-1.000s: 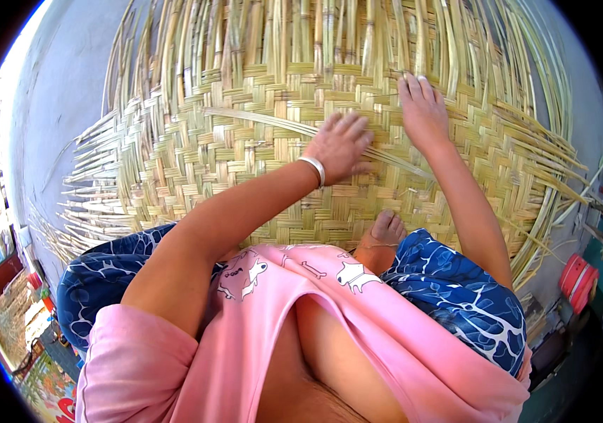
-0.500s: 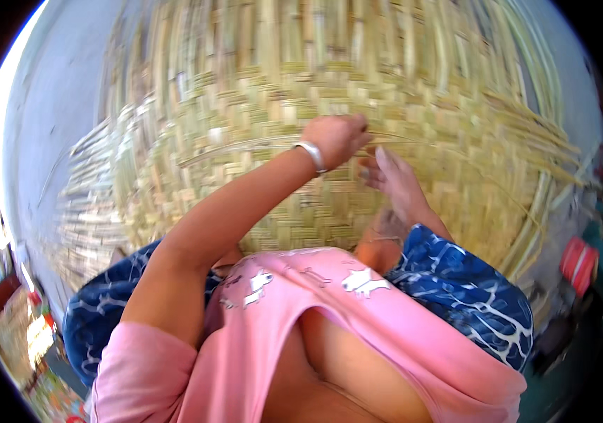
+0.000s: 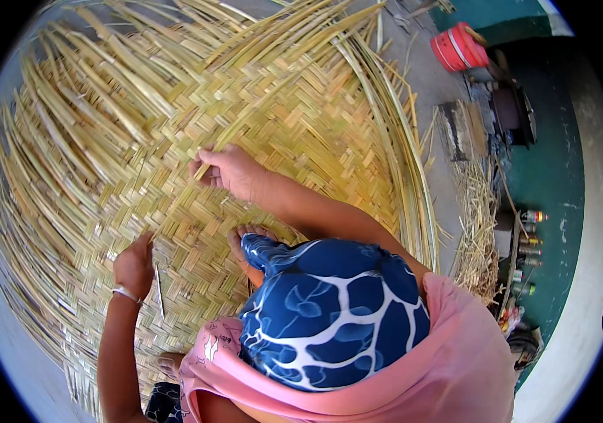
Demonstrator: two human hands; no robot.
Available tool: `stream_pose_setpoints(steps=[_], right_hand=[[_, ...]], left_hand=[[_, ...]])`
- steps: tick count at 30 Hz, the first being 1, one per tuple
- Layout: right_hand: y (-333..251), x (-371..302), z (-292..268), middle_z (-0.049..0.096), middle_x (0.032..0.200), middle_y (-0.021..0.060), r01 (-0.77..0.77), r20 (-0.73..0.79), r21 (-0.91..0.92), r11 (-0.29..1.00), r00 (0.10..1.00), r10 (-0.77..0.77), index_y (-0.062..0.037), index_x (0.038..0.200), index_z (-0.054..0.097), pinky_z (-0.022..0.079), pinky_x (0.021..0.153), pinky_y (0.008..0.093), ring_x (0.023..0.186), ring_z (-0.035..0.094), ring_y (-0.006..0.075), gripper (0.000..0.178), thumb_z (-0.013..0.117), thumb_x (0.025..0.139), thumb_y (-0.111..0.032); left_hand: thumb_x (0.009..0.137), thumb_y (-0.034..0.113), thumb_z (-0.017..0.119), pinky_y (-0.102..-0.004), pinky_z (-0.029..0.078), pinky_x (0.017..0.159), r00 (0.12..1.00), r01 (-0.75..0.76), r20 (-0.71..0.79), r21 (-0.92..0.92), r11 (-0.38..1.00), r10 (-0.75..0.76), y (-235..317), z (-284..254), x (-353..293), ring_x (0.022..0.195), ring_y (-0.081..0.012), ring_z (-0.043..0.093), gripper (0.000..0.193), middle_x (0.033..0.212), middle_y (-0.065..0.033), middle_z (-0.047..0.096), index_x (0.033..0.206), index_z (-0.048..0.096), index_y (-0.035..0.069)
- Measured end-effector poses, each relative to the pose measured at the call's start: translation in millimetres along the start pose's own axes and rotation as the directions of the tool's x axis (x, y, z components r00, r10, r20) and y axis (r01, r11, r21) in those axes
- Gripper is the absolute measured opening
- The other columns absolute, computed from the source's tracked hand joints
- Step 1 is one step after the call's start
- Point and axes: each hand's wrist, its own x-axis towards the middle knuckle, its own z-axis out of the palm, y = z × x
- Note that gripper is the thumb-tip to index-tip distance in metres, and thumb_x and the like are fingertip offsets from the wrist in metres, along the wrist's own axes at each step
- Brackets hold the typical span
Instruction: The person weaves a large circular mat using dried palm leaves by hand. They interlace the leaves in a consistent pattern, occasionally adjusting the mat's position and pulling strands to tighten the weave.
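Note:
A woven mat of yellow-green split reed strips point(image 3: 273, 141) spreads under both of my hands, with long unwoven ends fanning out at its far and left edges. My right hand point(image 3: 234, 171) is closed over the middle of the mat, pinching a flat reed strip point(image 3: 244, 127) that slants away up and to the right. Nearer and further left, my left hand point(image 3: 134, 266), with a pale bracelet at its wrist, is closed at the weave. What its fingers grip is hidden. Beside it a short narrow strip point(image 3: 159, 292) stands out from the surface.
My bare foot point(image 3: 252, 243) rests on the mat beside my bent knee in blue patterned cloth point(image 3: 337, 303). To the right lie a red bucket point(image 3: 458, 48), a wooden block point(image 3: 463, 130), a heap of reed scraps point(image 3: 477, 233) and several small bottles point(image 3: 530, 240) along a green wall.
The view has turned toward the mat's right side. My hands, close together before, are now apart, the left nearer and the right farther out. The right hand now holds a strip.

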Motion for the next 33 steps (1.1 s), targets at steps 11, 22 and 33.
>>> stream_pose_setpoints(steps=[11, 22, 33], right_hand=[[-98.9, -53.4, -146.3, 0.061, 0.089, 0.0146, -0.042, -0.262, -0.953, 0.299, 0.606, -0.751, -0.0047, 0.089, 0.059, 0.047, 0.074, 0.0389, 0.079, 0.059, 0.0280, 0.027, 0.052, 0.088, -0.031], [-100.8, -162.5, -282.6, 0.061, 0.106, 0.0129, -0.779, -0.607, -0.603, 0.171, 0.309, -0.733, -0.0125, 0.108, 0.061, 0.047, 0.082, 0.0445, 0.098, 0.058, 0.0326, 0.030, 0.052, 0.086, -0.030], [-117.9, -159.6, -263.8, 0.064, 0.082, 0.0136, -0.633, -0.490, -0.768, 0.090, 0.492, -0.720, -0.0039, 0.101, 0.061, 0.049, 0.066, 0.0415, 0.071, 0.062, 0.0308, 0.037, 0.044, 0.092, -0.036]], left_hand=[[0.091, 0.012, 0.047, -0.0450, 0.047, 0.061, 0.983, 0.072, 0.130, 0.369, 0.927, -0.128, -81.9, -61.7, -83.6, 0.066, -0.0347, 0.060, 0.010, 0.072, -0.0158, 0.061, 0.095, 0.056, 0.007], [0.084, 0.021, 0.058, -0.0437, 0.046, 0.077, 0.784, 0.105, 0.488, 0.504, 0.857, -0.383, -116.6, -45.1, -120.0, 0.084, -0.0328, 0.060, 0.016, 0.089, -0.0142, 0.062, 0.090, 0.060, 0.006], [0.082, 0.024, 0.061, -0.0428, 0.045, 0.083, 0.771, 0.050, 0.534, 0.493, 0.869, -0.347, -99.4, -45.2, -95.8, 0.090, -0.0312, 0.060, 0.021, 0.094, -0.0132, 0.061, 0.092, 0.061, 0.006]])
